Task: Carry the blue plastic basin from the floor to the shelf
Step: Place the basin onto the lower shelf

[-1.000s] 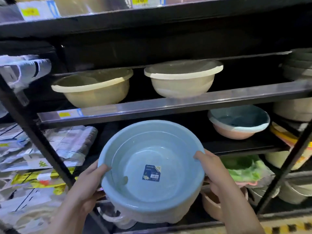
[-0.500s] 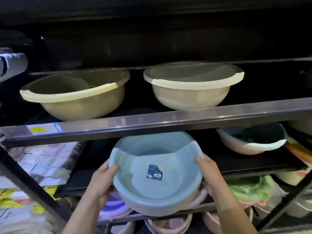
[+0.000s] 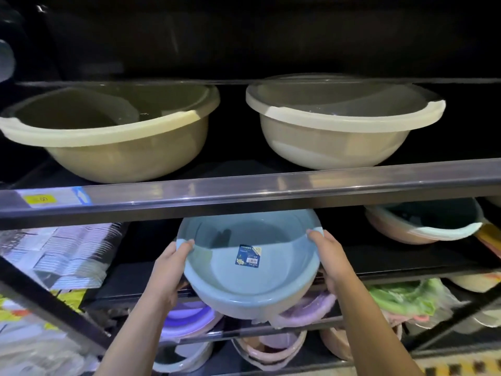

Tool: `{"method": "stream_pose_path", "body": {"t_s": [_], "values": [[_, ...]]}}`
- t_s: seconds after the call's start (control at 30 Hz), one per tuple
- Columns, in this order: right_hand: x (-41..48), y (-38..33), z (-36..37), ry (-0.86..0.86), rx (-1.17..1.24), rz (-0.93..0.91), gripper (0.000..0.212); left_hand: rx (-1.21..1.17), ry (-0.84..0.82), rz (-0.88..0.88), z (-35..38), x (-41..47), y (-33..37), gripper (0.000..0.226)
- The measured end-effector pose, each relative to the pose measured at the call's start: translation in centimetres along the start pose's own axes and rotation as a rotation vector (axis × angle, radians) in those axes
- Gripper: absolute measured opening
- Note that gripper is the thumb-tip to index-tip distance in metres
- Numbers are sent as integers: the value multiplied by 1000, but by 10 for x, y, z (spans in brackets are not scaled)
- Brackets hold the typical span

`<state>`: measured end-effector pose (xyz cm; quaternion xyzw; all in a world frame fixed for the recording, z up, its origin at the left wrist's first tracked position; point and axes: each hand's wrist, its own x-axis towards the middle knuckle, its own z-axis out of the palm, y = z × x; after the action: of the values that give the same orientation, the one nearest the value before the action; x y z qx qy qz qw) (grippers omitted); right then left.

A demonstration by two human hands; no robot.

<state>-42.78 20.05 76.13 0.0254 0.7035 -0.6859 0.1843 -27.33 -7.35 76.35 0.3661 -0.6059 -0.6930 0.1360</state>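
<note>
Both hands are clamping the blue plastic basin (image 3: 250, 263) by its rim: the left hand (image 3: 169, 270) is gripping at about nine o'clock, the right hand (image 3: 329, 260) at about two o'clock, thumbs hooking over the lip. The basin is tilting toward the camera, its far rim reaching under the metal shelf rail (image 3: 244, 194) and its base hanging over the front edge of the middle shelf (image 3: 379, 260).

The likeliest trouble is the far rim knocking that rail if the basin is raised while being pushed in, or the base catching the shelf's front edge while the tilt is this steep; it looks light and smooth, so a bump could twist it out of the thumbs.

Room looks open directly behind the basin. At three o'clock a teal-rimmed pink basin (image 3: 423, 226) is sitting well apart; at nine o'clock wrapped packets (image 3: 67, 253) are crowding the shelf's left end. Below, stacked pastel basins (image 3: 306, 308) are sitting just beneath the base.
</note>
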Motion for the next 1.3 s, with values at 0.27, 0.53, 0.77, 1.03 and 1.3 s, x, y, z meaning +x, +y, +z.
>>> {"method": "stream_pose_path", "body": {"t_s": [0.27,0.53,0.77,1.03,1.3], "values": [[-66,21,-27,-403,-220,-212,90,305,-323,283,-27,-45,-30,98],[-46,27,-17,-275,-396,-274,111,425,-247,370,-9,-32,-36,117],[-9,26,-3,-113,-528,-282,88,420,-120,370,6,-10,-34,54],[2,19,38,112,-549,-262,45,507,63,296,29,19,-28,36],[-27,11,42,95,-613,-235,61,763,-50,311,17,18,-17,46]]}}
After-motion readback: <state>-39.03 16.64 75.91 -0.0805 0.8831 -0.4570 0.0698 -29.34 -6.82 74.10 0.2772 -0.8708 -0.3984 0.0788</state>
